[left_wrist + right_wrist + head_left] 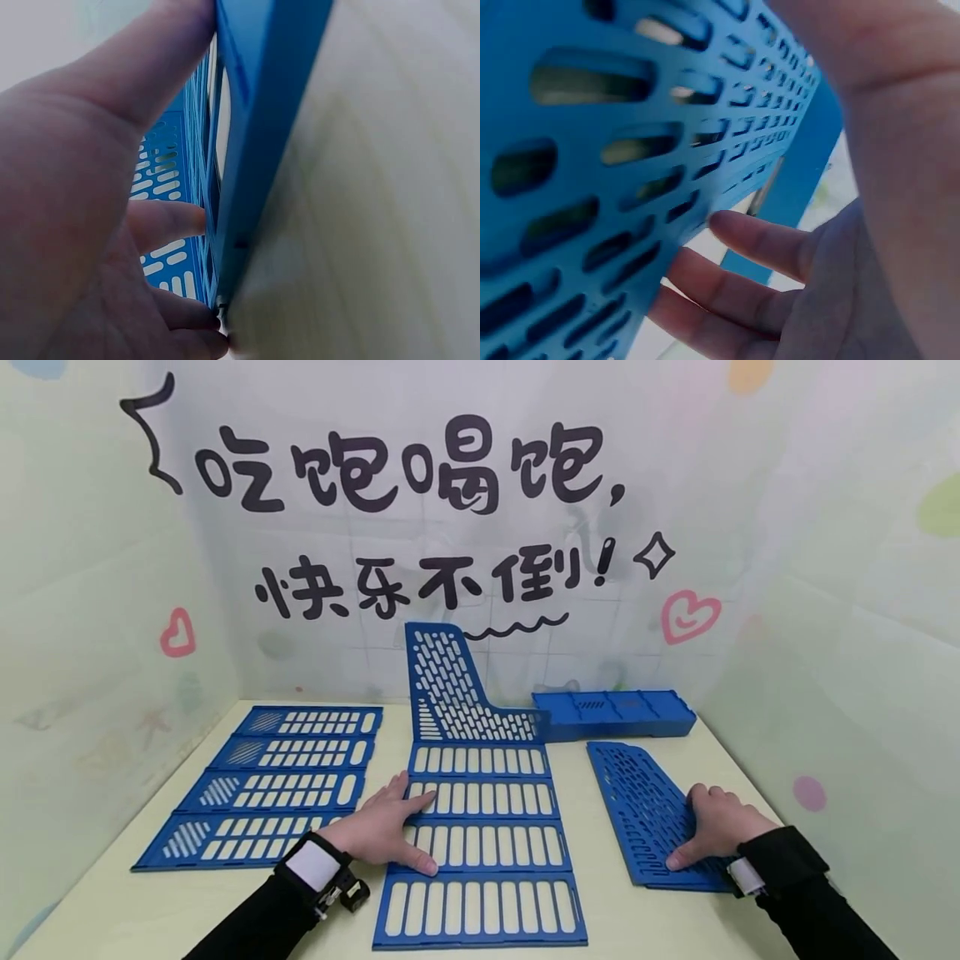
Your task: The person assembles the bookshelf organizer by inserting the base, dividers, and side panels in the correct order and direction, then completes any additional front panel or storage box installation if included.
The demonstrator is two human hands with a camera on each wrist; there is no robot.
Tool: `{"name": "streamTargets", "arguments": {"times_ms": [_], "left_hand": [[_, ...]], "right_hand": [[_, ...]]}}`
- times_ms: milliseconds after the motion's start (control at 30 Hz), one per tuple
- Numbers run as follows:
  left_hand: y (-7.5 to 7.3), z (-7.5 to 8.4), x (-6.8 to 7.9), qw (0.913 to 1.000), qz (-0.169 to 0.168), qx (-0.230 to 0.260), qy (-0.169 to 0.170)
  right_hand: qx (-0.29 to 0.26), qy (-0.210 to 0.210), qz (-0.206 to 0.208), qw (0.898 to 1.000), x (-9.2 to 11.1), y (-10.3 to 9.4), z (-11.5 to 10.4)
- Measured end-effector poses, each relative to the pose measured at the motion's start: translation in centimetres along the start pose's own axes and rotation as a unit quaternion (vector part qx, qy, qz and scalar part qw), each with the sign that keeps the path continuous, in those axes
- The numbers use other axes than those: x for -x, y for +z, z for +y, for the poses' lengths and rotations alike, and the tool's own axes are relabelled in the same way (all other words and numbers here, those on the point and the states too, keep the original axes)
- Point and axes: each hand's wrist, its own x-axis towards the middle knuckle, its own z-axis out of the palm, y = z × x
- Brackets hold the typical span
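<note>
A column of several blue slotted plastic panels lies down the middle of the table. My left hand rests on its left edge with fingers spread and the thumb reaching over a panel; in the left wrist view thumb and fingertips touch the blue edge. Behind the column stands an L-shaped perforated side panel. On the right, my right hand holds another perforated side panel, thumb on its face and fingers at its slanted edge. The right wrist view shows these fingers curled along that edge.
Several more blue panels, with slots and a striped vent area, lie in a column on the left. A long blue base piece sits at the back right. Printed cloth walls enclose the pale tabletop at the back and sides.
</note>
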Motion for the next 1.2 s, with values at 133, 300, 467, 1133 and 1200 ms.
{"name": "streamTargets", "arguments": {"times_ms": [133,300,467,1133,1200], "left_hand": [[0.0,0.0,0.1,1.0,0.001,0.004,-0.003],[0.0,0.1,0.0,1.0,0.002,0.006,0.001],[-0.1,0.2,0.1,1.0,-0.002,-0.004,0.004],[-0.4,-0.2,1.9,0.9998,-0.014,-0.01,0.008],[-0.3,-0.1,2.0,0.9999,-0.013,-0.01,0.005]], "right_hand": [[0.004,0.007,0.021,1.0,0.0,0.3,0.1],[0.01,0.019,0.048,0.999,0.1,0.6,0.5],[-0.014,0.01,0.064,0.998,0.3,0.9,0.9],[-0.207,-0.097,0.146,0.962,-1.9,-4.2,-2.7],[-0.197,-0.1,0.158,0.962,-3.0,-4.1,-4.0]]}}
